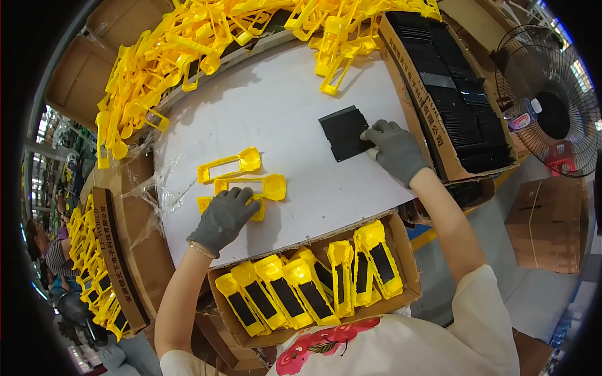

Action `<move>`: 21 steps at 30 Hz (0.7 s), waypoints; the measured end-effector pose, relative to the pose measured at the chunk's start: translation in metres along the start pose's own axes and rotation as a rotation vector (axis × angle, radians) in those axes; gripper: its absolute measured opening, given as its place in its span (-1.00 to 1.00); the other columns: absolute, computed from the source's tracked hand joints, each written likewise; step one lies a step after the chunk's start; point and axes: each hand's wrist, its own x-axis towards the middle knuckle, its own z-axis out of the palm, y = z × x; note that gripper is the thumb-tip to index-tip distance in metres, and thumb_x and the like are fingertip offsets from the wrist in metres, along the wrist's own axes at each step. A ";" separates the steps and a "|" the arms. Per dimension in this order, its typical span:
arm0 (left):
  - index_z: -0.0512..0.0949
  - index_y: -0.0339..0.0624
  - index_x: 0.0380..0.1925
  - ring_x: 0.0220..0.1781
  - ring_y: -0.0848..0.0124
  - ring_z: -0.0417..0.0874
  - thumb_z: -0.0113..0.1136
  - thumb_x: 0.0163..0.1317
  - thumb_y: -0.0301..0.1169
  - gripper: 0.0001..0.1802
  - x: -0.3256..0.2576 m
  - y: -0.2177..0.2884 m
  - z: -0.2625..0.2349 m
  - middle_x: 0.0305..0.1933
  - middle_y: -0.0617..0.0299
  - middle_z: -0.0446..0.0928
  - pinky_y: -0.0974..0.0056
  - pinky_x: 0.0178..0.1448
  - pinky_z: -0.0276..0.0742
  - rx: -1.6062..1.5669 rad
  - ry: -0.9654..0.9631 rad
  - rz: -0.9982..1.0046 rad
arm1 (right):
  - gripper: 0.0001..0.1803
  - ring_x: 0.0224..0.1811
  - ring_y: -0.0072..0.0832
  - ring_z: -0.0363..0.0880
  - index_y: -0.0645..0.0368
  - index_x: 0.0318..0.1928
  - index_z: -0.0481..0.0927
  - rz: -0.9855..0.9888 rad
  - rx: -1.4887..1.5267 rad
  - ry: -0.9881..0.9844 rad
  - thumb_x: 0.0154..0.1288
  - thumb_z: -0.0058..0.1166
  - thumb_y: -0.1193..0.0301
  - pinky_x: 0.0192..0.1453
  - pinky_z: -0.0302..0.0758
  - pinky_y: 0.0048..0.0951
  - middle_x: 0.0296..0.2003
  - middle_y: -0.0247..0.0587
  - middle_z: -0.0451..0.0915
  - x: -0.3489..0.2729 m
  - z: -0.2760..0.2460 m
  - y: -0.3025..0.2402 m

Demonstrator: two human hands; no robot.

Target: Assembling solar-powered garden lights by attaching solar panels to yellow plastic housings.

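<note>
On the white tabletop, my left hand [224,219], in a grey glove, has its fingers curled over the nearest of three yellow plastic frames, partly hiding it. Just beyond lie the middle yellow frame [274,187] and the far one [249,160], each a long open rectangle with a cupped end. To the right, my grey-gloved right hand [396,150] has fingers and thumb closed at the right edge of some flat black panels [342,133], which look slightly fanned. How many panels lie there I cannot tell.
A heap of yellow frames [182,50] fills the far side. Black panels stand packed in a cardboard box [411,88] at right, near a fan [552,106]. Close to my body, another box [411,276] holds yellow frames with black inserts. More frames [94,269] sit at left.
</note>
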 end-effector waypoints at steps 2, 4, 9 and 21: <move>0.47 -0.01 -0.17 -0.17 0.22 0.51 0.08 0.09 -0.47 -0.74 0.002 0.001 -0.002 -0.20 0.15 0.42 0.19 -0.14 0.50 0.126 0.045 0.056 | -0.69 -0.05 -0.27 0.53 -0.04 -0.11 0.60 0.050 -0.073 -0.107 0.09 0.25 0.29 0.00 0.51 -0.26 -0.15 -0.25 0.54 0.007 0.004 0.002; 0.46 0.05 -0.16 -0.21 0.25 0.50 0.08 0.10 -0.45 -0.74 0.003 0.005 -0.004 -0.23 0.17 0.41 0.22 -0.19 0.49 0.192 0.011 0.069 | -0.65 -0.04 -0.28 0.53 -0.03 -0.11 0.60 0.051 -0.083 -0.161 0.06 0.27 0.25 0.03 0.49 -0.27 -0.14 -0.24 0.54 0.006 -0.004 -0.002; 0.42 0.11 -0.13 -0.28 0.33 0.49 0.10 0.12 -0.38 -0.73 -0.004 0.015 0.006 -0.26 0.25 0.39 0.30 -0.34 0.45 0.289 0.014 0.162 | -0.60 -0.03 -0.32 0.53 -0.03 -0.13 0.61 0.035 -0.033 -0.181 -0.01 0.32 0.17 0.08 0.44 -0.29 -0.14 -0.25 0.55 0.002 -0.004 -0.004; 0.39 -0.03 -0.27 -0.32 0.29 0.51 0.11 0.03 -0.45 -0.78 -0.014 0.045 -0.059 -0.39 0.24 0.40 0.18 -0.43 0.44 0.188 0.013 -0.137 | -0.63 -0.08 -0.24 0.57 0.07 -0.19 0.61 -0.098 -0.110 -0.204 0.01 0.29 0.16 -0.05 0.53 -0.25 -0.16 -0.17 0.55 0.021 0.016 -0.043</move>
